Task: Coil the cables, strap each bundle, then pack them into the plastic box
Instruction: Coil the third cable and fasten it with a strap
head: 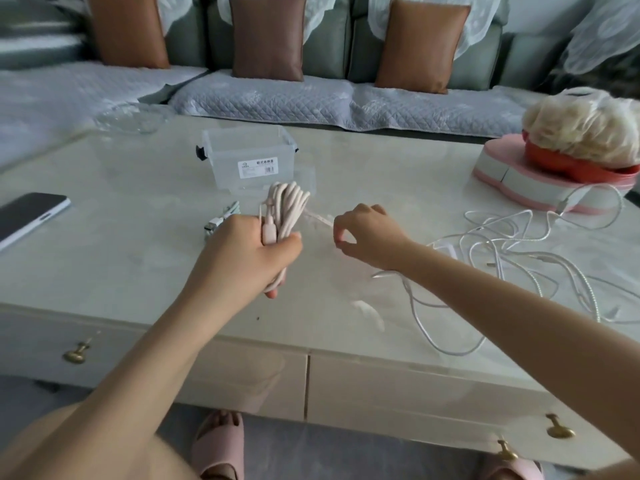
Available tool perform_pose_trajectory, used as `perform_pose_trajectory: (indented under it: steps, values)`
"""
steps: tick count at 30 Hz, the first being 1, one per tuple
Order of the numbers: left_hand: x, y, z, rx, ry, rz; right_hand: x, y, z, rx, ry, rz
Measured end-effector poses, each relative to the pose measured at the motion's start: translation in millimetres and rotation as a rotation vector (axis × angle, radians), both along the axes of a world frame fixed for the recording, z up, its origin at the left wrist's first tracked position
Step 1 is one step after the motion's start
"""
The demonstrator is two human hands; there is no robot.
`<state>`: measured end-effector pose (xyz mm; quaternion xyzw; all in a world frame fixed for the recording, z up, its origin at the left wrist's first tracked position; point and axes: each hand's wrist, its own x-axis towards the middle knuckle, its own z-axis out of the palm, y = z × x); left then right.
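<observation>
Left hand [249,252] clenched round a coiled pink cable [285,206], loops standing up out of the fist, tail ends poking out below. Bundle held above the table [138,258], just in front of the clear plastic box [251,157], which sits open and upright near the far edge. Right hand [367,237] pinching one end of a pale strap [318,218] between thumb and fingertips; strap runs back toward the bundle, blurred, probably a tie strip. Loose white cables [519,244] tangled on the table to the right, uncoiled. Another cable [221,218], greenish with a plug showing, lies just behind the left hand. Phone [29,216] face up at the left edge. Pink heart-shaped box [512,178] at far right.
</observation>
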<state>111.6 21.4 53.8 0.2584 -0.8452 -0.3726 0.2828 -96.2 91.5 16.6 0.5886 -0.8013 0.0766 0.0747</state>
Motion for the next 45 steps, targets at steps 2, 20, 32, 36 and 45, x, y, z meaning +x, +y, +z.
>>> perform_pose_trajectory:
  steps: [2, 20, 32, 36, 45]
  values:
    - [-2, 2, -1, 0.003, -0.003, -0.002, -2, 7, 0, 0.015, 0.057, 0.045]
    - [-36, 20, 10, 0.093, 0.122, -0.041, 1, 43, 22, -0.318, -0.687, -0.162]
    - [-83, 48, -17, 0.206, 0.158, -0.225, 27, 98, 15, -0.727, -0.884, -0.246]
    - [-92, 66, -19, 0.222, 0.190, -0.314, 22, 103, 17, -0.828, -0.961, -0.274]
    - [-106, 79, -19, 0.373, 0.279, -0.441, 18, 109, 15, -0.879, -0.993, -0.403]
